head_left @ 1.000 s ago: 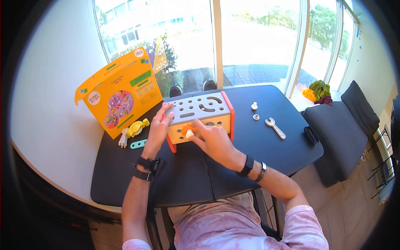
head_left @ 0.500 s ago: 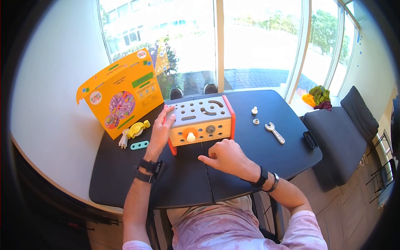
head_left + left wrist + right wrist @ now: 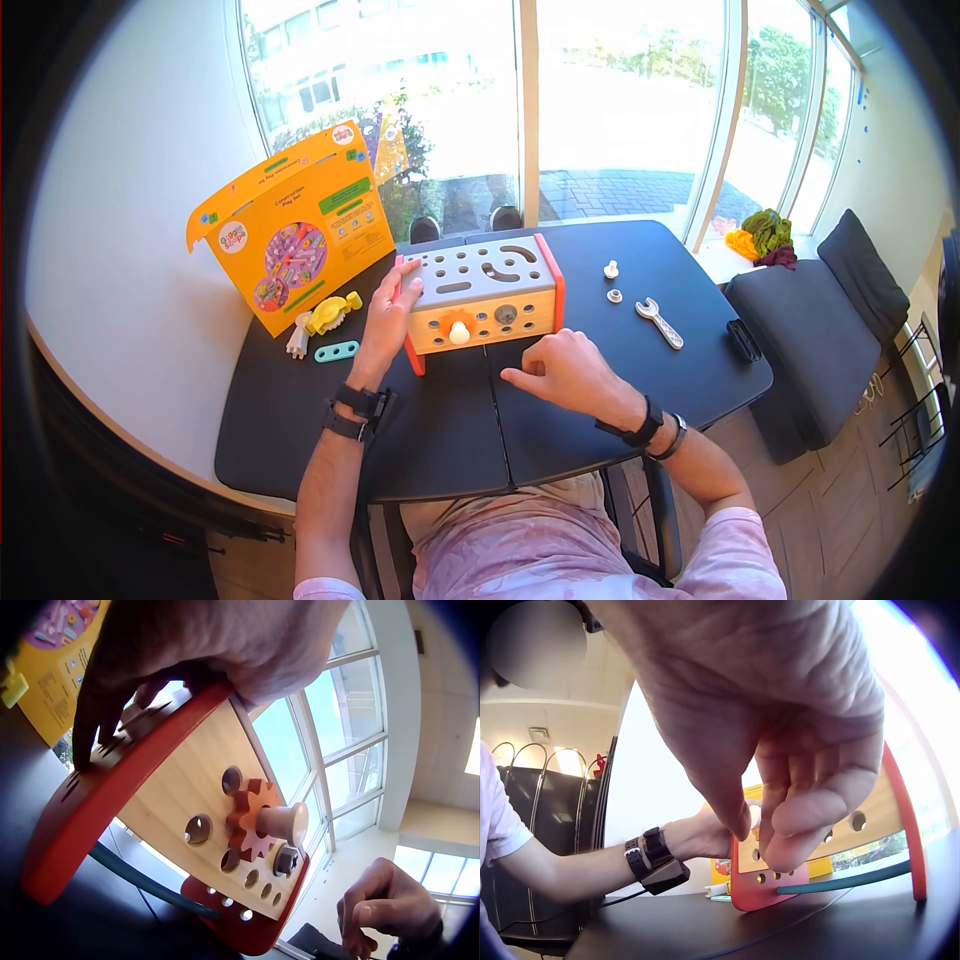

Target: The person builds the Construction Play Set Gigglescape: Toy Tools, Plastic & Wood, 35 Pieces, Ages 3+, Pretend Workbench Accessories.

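Toy workbench (image 3: 480, 288) upright on black table (image 3: 430, 440). Orange gear (image 3: 444, 322) sits on workbench's front face, left half, white peg (image 3: 459, 333) sticking out through it; grey screw head (image 3: 506, 314) right of gear on same face. Left hand (image 3: 385, 312) grips workbench's left end, fingers over red side panel. Right hand (image 3: 562, 366) just in front of workbench's right end, not touching, fingers loosely curled, holding nothing. White wrench (image 3: 659, 323) right of workbench, teal strip (image 3: 336, 351) left. Yellow carton (image 3: 285, 225) behind-left of workbench.
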A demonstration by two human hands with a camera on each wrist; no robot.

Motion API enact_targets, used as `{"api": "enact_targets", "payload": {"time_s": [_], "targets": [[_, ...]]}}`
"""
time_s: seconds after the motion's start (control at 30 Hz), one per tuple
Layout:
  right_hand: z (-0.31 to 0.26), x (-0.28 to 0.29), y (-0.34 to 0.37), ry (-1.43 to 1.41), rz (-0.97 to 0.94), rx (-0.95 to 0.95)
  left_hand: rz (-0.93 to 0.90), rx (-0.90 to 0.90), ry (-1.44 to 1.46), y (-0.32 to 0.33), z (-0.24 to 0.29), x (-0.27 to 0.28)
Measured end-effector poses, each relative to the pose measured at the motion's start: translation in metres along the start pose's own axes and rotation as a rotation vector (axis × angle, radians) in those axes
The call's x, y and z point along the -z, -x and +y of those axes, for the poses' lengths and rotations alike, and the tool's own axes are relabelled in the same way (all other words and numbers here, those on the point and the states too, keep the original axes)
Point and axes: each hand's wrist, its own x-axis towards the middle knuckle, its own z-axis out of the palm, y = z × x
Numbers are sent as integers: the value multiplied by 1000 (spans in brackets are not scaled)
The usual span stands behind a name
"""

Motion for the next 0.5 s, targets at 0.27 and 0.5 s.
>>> {"api": "enact_targets", "payload": {"time_s": [0.27,0.5], "targets": [[27,39,-8,123,85,-31,0,1,23,-1,-3,0],[116,82,-61,454,199,-128,9,-21,-10,-1,-8,0]]}}
